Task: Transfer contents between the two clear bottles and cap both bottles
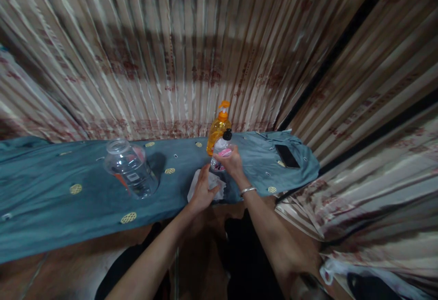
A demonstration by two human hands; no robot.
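Note:
My right hand [232, 162], with a bracelet at the wrist, is wrapped round a small clear bottle [221, 147] with a black cap and a pink label. The bottle is upright, near the front of the cloth-covered table. Just left of it, my left hand [203, 190] rests on a crumpled white tissue [194, 186], its thumb bent over the near side. Whether those fingers pinch the tissue or only lie on it is hard to see. Directly behind the small bottle stands an orange pump bottle [216, 131] holding yellow-orange liquid.
A large clear plastic jar [132, 168] without a lid stands to the left. A black phone [287, 156] lies at the right end of the teal tablecloth [96, 204]. Pleated curtains [185, 54] hang behind the table, and a dark metal pole [328, 63] slants at the right.

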